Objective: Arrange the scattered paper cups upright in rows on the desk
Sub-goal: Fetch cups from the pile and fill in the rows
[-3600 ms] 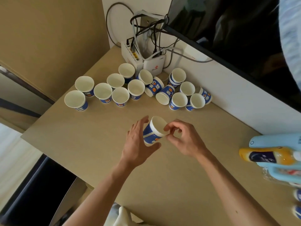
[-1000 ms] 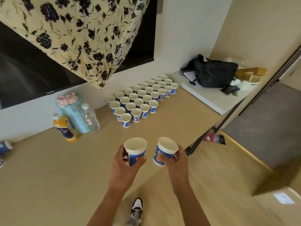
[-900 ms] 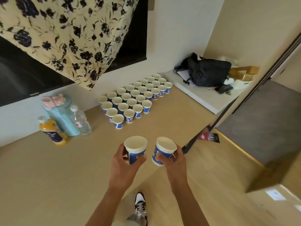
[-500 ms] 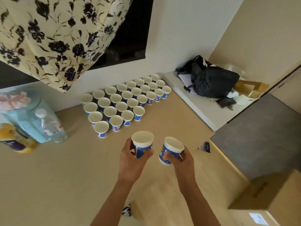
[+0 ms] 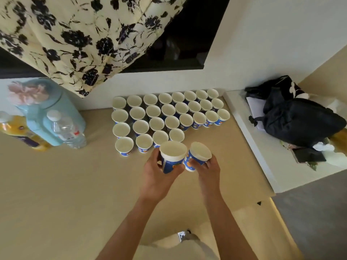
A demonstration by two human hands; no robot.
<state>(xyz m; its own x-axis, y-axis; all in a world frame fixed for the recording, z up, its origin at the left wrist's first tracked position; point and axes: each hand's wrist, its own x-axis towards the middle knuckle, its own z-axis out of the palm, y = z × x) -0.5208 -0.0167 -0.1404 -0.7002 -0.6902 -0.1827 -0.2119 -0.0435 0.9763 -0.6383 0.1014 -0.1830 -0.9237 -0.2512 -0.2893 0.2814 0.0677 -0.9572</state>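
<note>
Several blue-and-white paper cups point(image 5: 165, 117) stand upright in rows on the beige desk point(image 5: 75, 184), against the white wall. My left hand point(image 5: 156, 175) grips one upright paper cup point(image 5: 172, 155) just in front of the nearest row. My right hand point(image 5: 208, 169) holds a second paper cup point(image 5: 199, 154), tilted slightly to the right, touching the first. Both held cups hover over the desk at the right end of the short front row.
A light blue canister point(image 5: 47, 109), a clear water bottle point(image 5: 65, 128) and an orange bottle point(image 5: 16, 132) stand at the left. A black bag point(image 5: 300, 119) and a phone point(image 5: 309, 156) lie on the white shelf point(image 5: 262, 166) at the right. A flowered cloth point(image 5: 84, 34) hangs over a dark screen.
I turned from the scattered cups to the arranged rows with a cup in each hand. Over the last second both hands moved forward, up to the front row.
</note>
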